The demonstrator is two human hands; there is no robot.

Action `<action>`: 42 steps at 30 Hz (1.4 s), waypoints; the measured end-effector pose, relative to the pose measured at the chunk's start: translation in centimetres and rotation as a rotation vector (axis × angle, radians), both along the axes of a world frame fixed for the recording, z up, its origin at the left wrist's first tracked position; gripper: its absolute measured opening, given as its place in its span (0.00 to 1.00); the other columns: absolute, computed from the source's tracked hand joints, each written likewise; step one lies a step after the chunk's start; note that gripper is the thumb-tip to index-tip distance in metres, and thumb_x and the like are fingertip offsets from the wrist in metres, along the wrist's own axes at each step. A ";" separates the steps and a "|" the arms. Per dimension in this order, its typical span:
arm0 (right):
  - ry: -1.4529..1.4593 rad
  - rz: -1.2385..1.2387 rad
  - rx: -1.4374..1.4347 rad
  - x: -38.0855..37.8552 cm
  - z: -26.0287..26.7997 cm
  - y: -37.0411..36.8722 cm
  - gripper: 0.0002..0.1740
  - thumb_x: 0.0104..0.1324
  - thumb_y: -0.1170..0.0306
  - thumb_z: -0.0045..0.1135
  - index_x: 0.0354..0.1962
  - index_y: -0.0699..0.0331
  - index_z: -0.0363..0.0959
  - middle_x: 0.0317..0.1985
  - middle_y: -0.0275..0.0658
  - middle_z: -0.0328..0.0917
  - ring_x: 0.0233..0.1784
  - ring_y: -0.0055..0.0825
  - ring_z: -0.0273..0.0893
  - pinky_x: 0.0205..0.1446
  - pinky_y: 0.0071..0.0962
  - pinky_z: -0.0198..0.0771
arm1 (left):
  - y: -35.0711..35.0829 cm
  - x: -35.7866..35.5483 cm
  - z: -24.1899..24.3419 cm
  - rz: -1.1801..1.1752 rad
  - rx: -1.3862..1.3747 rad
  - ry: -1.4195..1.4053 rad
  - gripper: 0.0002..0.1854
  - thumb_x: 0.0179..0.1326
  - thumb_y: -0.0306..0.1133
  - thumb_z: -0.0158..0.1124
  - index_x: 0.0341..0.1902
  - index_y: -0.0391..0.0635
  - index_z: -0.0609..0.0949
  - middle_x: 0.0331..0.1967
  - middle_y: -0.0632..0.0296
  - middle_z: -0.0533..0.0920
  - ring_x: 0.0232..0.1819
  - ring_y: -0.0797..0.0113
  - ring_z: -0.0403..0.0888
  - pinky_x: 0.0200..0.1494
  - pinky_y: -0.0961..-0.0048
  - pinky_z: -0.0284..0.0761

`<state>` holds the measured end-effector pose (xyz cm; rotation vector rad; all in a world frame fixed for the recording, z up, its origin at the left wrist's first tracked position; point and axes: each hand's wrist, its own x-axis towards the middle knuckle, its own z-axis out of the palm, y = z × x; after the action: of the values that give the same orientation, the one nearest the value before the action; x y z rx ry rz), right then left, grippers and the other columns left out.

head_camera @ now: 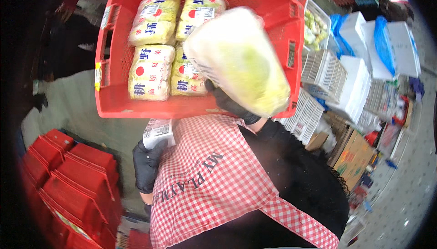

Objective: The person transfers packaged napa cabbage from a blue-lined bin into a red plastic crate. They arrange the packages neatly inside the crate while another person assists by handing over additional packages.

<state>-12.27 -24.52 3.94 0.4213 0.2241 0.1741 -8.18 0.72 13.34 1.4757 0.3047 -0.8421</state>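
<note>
My right hand [232, 102], in a black glove, holds a plastic-wrapped napa cabbage pack [242, 61] from below, tilted over the right part of a red plastic crate [153, 109]. Several similar wrapped packs, such as the front left one [152, 73], lie in the crate in two columns; the held pack partly hides those on the right. My left hand [148, 162], gloved in black too, is beside the checked apron [211, 174], below the crate's front edge. It holds a white printed paper slip [158, 133], which bears writing.
Red stacked containers [78, 180] stand at the lower left. To the right are a white basket of leafy produce [315, 27], light plastic baskets [324, 73], white foam boxes [351, 85] with blue plastic, and a cardboard box [353, 156].
</note>
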 end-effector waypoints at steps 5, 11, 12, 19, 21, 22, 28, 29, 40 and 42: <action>0.114 0.240 0.701 0.0 -0.2 1.3 0.22 0.58 0.63 0.46 0.44 0.73 0.61 0.30 0.40 0.69 0.31 0.23 0.69 0.35 0.17 0.68 | 0.0 -0.2 0.3 -0.002 0.022 0.011 0.10 0.50 0.22 0.56 0.38 0.39 0.76 0.32 0.63 0.78 0.33 0.76 0.73 0.38 0.78 0.68; 0.062 0.241 0.687 1.4 1.5 1.8 0.15 0.56 0.67 0.47 0.38 0.70 0.63 0.17 0.29 0.60 0.18 0.13 0.59 0.25 0.11 0.62 | 0.0 -0.6 0.1 0.054 0.071 0.025 0.11 0.49 0.22 0.56 0.38 0.39 0.77 0.33 0.64 0.78 0.33 0.76 0.73 0.39 0.78 0.67; 0.099 0.221 0.651 1.8 2.0 1.8 0.15 0.55 0.68 0.47 0.37 0.70 0.64 0.15 0.28 0.58 0.17 0.12 0.58 0.23 0.11 0.61 | 0.0 -0.6 0.1 0.064 0.045 0.061 0.10 0.49 0.23 0.56 0.38 0.39 0.77 0.32 0.64 0.78 0.33 0.76 0.73 0.39 0.79 0.67; 0.060 0.057 0.399 1.6 2.0 0.8 0.10 0.55 0.72 0.45 0.31 0.73 0.61 0.21 0.37 0.66 0.16 0.15 0.63 0.21 0.13 0.65 | 0.3 -0.3 -0.1 0.014 0.008 0.045 0.09 0.49 0.22 0.57 0.36 0.39 0.78 0.31 0.63 0.79 0.33 0.77 0.73 0.39 0.79 0.67; 0.151 0.009 0.208 0.9 1.1 -0.5 0.12 0.54 0.72 0.46 0.34 0.73 0.61 0.24 0.39 0.67 0.18 0.15 0.63 0.22 0.14 0.64 | 0.5 -0.3 -0.1 -0.006 0.002 0.018 0.09 0.49 0.23 0.57 0.36 0.38 0.77 0.31 0.63 0.79 0.32 0.77 0.73 0.38 0.79 0.67; 0.236 -0.005 0.158 0.6 0.7 -1.9 0.16 0.54 0.70 0.46 0.37 0.73 0.60 0.30 0.41 0.66 0.23 0.16 0.64 0.24 0.17 0.64 | 0.6 -0.2 -0.1 -0.011 0.004 0.018 0.09 0.49 0.23 0.57 0.36 0.38 0.77 0.31 0.63 0.79 0.32 0.77 0.73 0.38 0.79 0.67; 0.198 -0.021 -1.338 -0.8 -1.7 -11.5 0.35 0.55 0.51 0.44 0.53 0.66 0.54 0.52 0.49 0.61 0.53 0.38 0.64 0.56 0.37 0.58 | 0.8 0.0 -0.1 -0.077 0.019 -0.024 0.10 0.50 0.24 0.56 0.37 0.36 0.76 0.32 0.61 0.79 0.33 0.76 0.74 0.38 0.79 0.68; 0.152 0.030 -1.583 -0.8 -2.4 -12.5 0.33 0.56 0.54 0.44 0.53 0.67 0.54 0.51 0.48 0.62 0.52 0.37 0.64 0.56 0.36 0.59 | 0.8 0.0 0.0 -0.062 -0.049 -0.015 0.10 0.50 0.25 0.56 0.38 0.36 0.76 0.32 0.61 0.79 0.34 0.76 0.74 0.38 0.79 0.68; 0.079 0.217 -2.359 3.6 0.9 -1.7 0.26 0.48 0.76 0.58 0.48 0.63 0.64 0.39 0.39 0.72 0.39 0.22 0.70 0.44 0.23 0.66 | 1.1 -0.2 -1.1 -0.046 -0.018 -0.081 0.09 0.50 0.26 0.58 0.36 0.37 0.77 0.30 0.61 0.79 0.32 0.75 0.74 0.37 0.78 0.68; -0.442 0.331 -2.103 2.6 3.7 2.8 0.26 0.44 0.76 0.62 0.44 0.64 0.67 0.40 0.36 0.73 0.38 0.20 0.70 0.44 0.20 0.65 | 1.0 -0.3 -1.3 -0.056 -0.044 -0.116 0.09 0.50 0.26 0.58 0.36 0.38 0.78 0.30 0.61 0.79 0.32 0.75 0.75 0.37 0.78 0.69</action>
<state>-9.64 -21.74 7.65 -1.7407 -0.0475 0.2583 -8.53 1.68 12.05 1.4907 0.1580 -0.7999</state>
